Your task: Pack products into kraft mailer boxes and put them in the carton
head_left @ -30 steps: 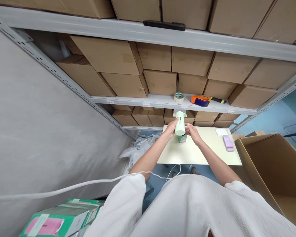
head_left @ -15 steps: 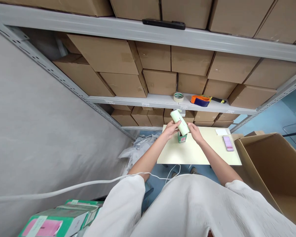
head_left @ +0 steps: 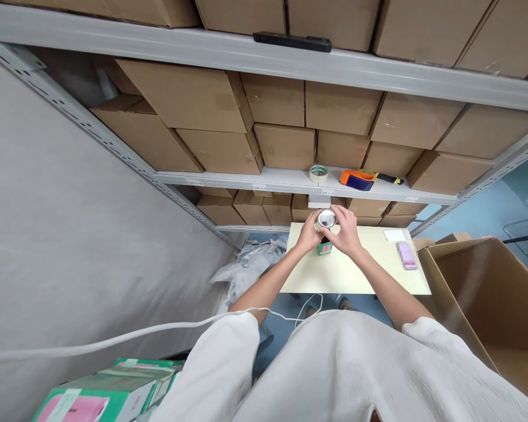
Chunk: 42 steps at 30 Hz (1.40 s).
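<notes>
A pale green cylinder (head_left: pixel 326 218) is held upright between both hands, its round silvery end facing the camera. My left hand (head_left: pixel 310 233) grips its left side. My right hand (head_left: pixel 345 230) wraps round its right side, with the fingers near the rim and the thumb below. Directly under the hands stands a small green box (head_left: pixel 324 248) with a pink label, its upper part partly hidden by my hands. The box rests on a cream tabletop (head_left: pixel 356 275).
Shelves with cardboard boxes (head_left: pixel 285 145) rise in front, holding a tape roll (head_left: pixel 318 173) and an orange-and-blue strap (head_left: pixel 357 179). A large open carton (head_left: pixel 462 305) stands right of the table. A white cable (head_left: pixel 158 327) crosses at left, above green boxes (head_left: pixel 92 392).
The cylinder has turned from lying tilted, side showing, to end-on with its silvery end towards the camera. My right hand has moved left and up around it.
</notes>
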Each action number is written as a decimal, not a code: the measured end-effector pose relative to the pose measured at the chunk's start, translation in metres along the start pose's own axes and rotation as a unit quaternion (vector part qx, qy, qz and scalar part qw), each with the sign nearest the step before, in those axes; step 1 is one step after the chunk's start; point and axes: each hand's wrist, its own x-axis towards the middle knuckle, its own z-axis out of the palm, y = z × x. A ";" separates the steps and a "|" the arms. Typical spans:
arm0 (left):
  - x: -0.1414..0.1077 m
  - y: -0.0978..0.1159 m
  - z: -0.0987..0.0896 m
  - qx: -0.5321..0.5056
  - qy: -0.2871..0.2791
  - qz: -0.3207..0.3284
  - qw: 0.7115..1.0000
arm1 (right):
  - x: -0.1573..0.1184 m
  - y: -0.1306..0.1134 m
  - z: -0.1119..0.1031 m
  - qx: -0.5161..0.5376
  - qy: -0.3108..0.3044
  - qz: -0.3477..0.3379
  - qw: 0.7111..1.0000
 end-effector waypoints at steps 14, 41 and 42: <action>-0.002 0.002 -0.003 0.048 0.017 0.036 0.998 | -0.005 0.005 0.009 -0.016 -0.005 -0.041 0.999; -0.009 0.021 0.003 0.071 -0.086 -0.086 0.990 | 0.007 0.022 0.003 0.043 0.030 0.069 0.996; -0.009 0.021 0.003 0.071 -0.087 -0.085 0.990 | 0.007 0.022 0.003 0.045 0.028 0.071 0.996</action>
